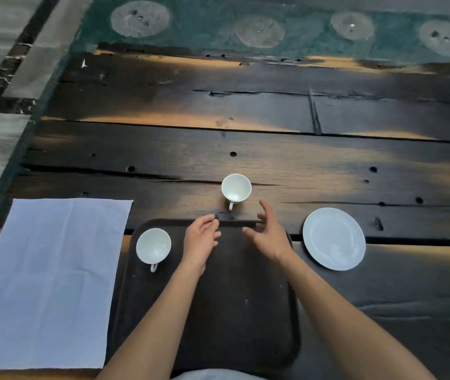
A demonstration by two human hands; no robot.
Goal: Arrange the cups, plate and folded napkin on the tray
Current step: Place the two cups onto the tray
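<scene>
Both hands hover over the far part of the tray (245, 311), empty. Left hand (201, 238): fingers loosely curved, gripping nothing; its fingertips lie at the tray's far rim, and contact cannot be confirmed. Right hand (269, 237): spread wide, thumb apart from the fingers, reaching past the tray's far rim toward the second cup (236, 187) without touching it.

Items noted:
- First cup (153, 246): upright inside the tray, at its far left corner.
- Second cup: upright on the bench (273, 160), just beyond the tray's far rim, handle pointing at the tray.
- Plate (334, 238): on the bench, just right of the tray's far right corner.
- Napkin (51, 278): flat and creased on the bench, close beside the tray's left rim.

Assessment: one of four items is placed. The step in hand appears to be collecting the second cup. The next move calls for the right hand to close on its body or handle, lift it clear of the rim and set it inside the tray, leaving room for plate and napkin.
</scene>
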